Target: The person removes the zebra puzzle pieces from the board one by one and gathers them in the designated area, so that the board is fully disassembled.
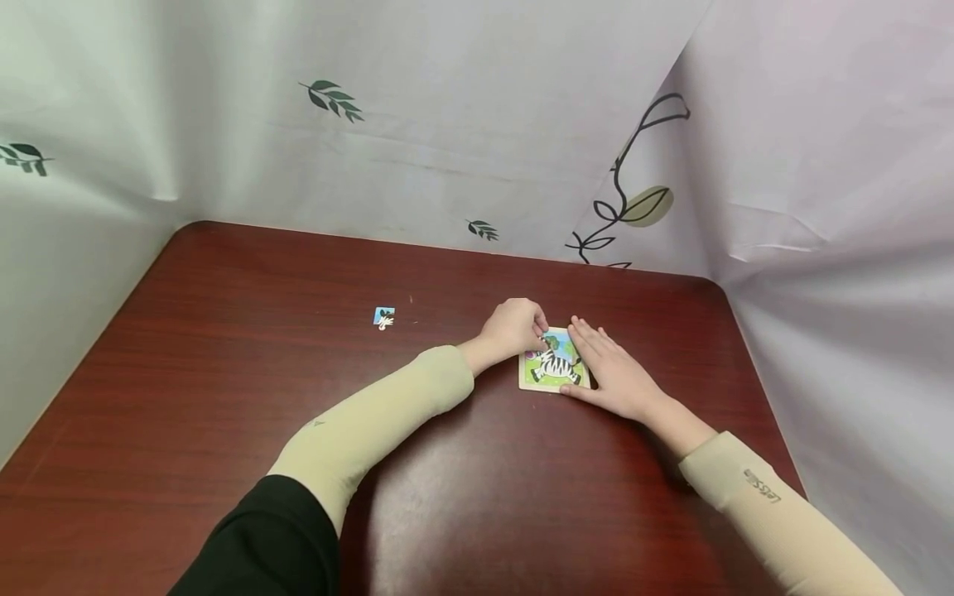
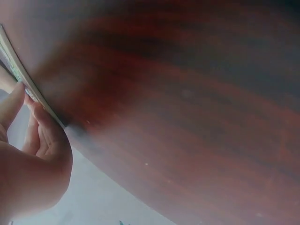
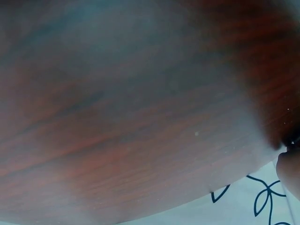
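Observation:
A small square zebra jigsaw puzzle (image 1: 555, 377) in a pale frame lies on the table, right of the middle in the head view. At its upper left, my left hand (image 1: 514, 327) bends over it, thumb and fingers pinching what looks like a puzzle piece, mostly hidden by the fingers. In the left wrist view the left hand (image 2: 40, 159) has its fingertips at the edge of the puzzle frame (image 2: 35, 89). My right hand (image 1: 614, 377) rests along the right side with straight fingers, its thumb at the lower edge. One loose puzzle piece (image 1: 383, 317) lies to the left.
The dark red-brown table (image 1: 477, 497) has rounded far corners. White cloth (image 1: 447, 124) with leaf prints hangs behind it and along both sides. In the right wrist view, mostly bare tabletop (image 3: 140, 117) shows.

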Demonstrator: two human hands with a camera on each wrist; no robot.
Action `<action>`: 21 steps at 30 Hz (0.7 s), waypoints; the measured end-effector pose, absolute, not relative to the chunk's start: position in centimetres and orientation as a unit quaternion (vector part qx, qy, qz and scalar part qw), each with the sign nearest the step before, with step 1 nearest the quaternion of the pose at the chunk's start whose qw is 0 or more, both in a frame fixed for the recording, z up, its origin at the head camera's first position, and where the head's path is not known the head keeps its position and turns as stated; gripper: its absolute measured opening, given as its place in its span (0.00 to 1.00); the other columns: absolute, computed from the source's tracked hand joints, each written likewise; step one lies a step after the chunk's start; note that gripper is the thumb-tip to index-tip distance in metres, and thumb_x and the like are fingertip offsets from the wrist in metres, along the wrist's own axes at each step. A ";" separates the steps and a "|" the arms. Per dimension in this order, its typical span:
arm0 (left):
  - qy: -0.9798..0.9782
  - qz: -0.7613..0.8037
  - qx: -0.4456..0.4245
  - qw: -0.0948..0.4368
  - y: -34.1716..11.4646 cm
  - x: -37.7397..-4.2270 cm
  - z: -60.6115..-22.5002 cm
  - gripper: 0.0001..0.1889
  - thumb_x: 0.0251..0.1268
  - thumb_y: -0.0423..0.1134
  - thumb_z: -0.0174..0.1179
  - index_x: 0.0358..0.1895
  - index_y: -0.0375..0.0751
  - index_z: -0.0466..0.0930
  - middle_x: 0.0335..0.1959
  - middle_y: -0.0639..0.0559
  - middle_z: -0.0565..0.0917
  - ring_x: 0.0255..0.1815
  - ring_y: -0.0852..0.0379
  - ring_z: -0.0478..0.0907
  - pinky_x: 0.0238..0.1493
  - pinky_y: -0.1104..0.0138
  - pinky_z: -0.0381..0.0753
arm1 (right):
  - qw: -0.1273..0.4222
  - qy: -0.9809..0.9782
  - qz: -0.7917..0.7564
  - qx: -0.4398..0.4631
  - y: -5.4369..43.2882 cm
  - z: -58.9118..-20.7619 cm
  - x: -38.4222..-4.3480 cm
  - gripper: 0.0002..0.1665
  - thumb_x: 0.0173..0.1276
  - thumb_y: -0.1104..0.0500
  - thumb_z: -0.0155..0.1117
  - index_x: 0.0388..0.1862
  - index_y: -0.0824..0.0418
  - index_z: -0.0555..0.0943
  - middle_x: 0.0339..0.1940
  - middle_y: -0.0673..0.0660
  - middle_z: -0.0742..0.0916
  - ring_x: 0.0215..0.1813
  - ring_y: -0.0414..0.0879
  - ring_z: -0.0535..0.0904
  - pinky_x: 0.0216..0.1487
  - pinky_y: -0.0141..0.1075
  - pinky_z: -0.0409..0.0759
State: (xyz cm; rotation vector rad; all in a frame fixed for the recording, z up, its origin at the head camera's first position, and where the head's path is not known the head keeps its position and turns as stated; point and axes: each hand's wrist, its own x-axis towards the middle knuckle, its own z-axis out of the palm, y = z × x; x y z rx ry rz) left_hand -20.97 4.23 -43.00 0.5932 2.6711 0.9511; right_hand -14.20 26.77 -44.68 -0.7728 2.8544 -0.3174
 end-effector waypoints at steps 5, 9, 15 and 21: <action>0.918 0.319 0.202 0.119 4.2 -21.0 -43.0 0.10 0.59 0.40 0.81 0.39 0.43 0.90 0.33 0.55 0.89 0.32 0.63 0.84 0.35 0.74 0.79 | 0.083 0.956 -0.104 -0.260 26.7 -44.9 -14.2 0.63 0.71 0.34 0.69 0.88 0.65 0.50 0.90 0.63 0.55 0.91 0.57 0.49 0.88 0.57 0.50; 0.918 0.317 0.204 0.121 4.2 -20.9 -43.0 0.11 0.60 0.41 0.80 0.41 0.43 0.90 0.33 0.55 0.89 0.33 0.62 0.83 0.36 0.73 0.80 | 0.083 0.957 -0.103 -0.258 26.8 -44.8 -14.1 0.63 0.71 0.34 0.69 0.88 0.65 0.50 0.90 0.63 0.55 0.91 0.57 0.49 0.88 0.57 0.50; 0.919 0.316 0.201 0.123 4.3 -20.9 -42.9 0.12 0.61 0.41 0.79 0.43 0.42 0.89 0.34 0.55 0.89 0.34 0.62 0.83 0.38 0.72 0.80 | 0.083 0.957 -0.101 -0.260 26.8 -44.8 -14.2 0.63 0.71 0.34 0.69 0.88 0.66 0.50 0.90 0.63 0.56 0.91 0.57 0.49 0.88 0.57 0.50; 0.917 0.316 0.207 0.130 4.3 -20.9 -43.0 0.11 0.62 0.41 0.78 0.42 0.42 0.87 0.32 0.55 0.86 0.33 0.61 0.81 0.37 0.73 0.77 | 0.082 0.956 -0.101 -0.261 26.8 -44.7 -14.2 0.63 0.71 0.35 0.69 0.88 0.66 0.50 0.90 0.64 0.56 0.90 0.58 0.49 0.88 0.58 0.50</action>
